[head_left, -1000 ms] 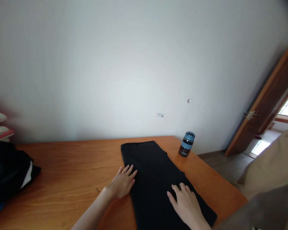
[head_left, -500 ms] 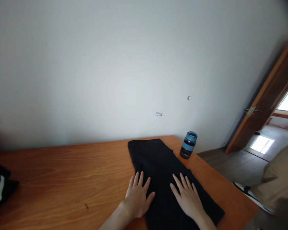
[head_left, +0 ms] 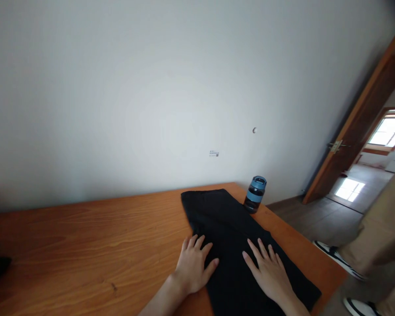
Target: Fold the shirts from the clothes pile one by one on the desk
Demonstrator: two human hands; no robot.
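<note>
Head view, and here we are: the cloth (head_left: pixel 230 232) lies flat on the worktop (head_left: pixel 85 245), at five o'clock of the view's middle, running off the bottom. Left hand (head_left: pixel 192 265) spread over its nine o'clock edge, right hand (head_left: pixel 268 272) spread farther in, neither pinching anything. Watch the bottle (head_left: pixel 255 195), standing at twelve o'clock from the right hand, right by the cloth's far side! Whether they touch, I can't tell. A shove of cloth that way could tip it, even send it off the worktop. Over at four o'clock, the cloth's corner lies close to the worktop's edge; a sideways push could leave it hanging. And uneven pressure? The cloth could ruck up between the hands, or slew askew.
</note>
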